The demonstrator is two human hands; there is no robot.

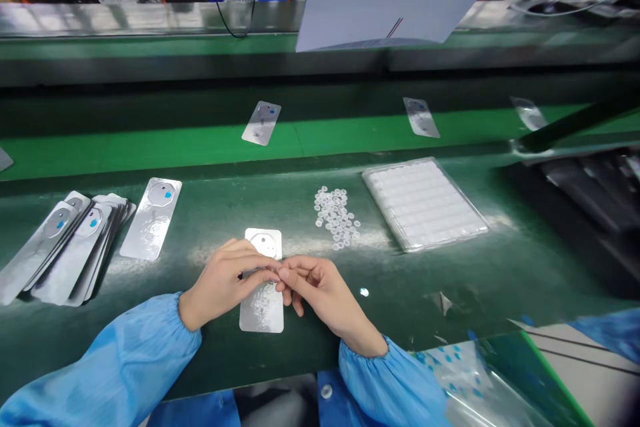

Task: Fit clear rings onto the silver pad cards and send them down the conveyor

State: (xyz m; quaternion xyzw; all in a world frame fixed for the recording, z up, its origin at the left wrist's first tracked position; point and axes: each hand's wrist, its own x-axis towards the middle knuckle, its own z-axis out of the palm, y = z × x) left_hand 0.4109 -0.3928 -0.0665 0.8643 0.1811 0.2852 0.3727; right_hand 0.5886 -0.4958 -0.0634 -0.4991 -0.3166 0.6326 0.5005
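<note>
A silvery rectangular plate with a ringed circle at its far end lies on the green bench in front of me. My left hand comes over it from the left, thumb and fingers pinched together. From the right, my right hand meets it fingertip to fingertip above the plate, also pinching. Whatever is between the fingertips is too small or hidden to make out. Another silvery plate, bearing a blue dot in its circle, lies to the left. Small clear round discs are heaped beyond my right hand.
Stacked plates stand at the left. A clear-covered tray with white rows lies right, near a black bin. Several plates rest on the green belt beyond. A plastic sheet with blue dots is at lower right.
</note>
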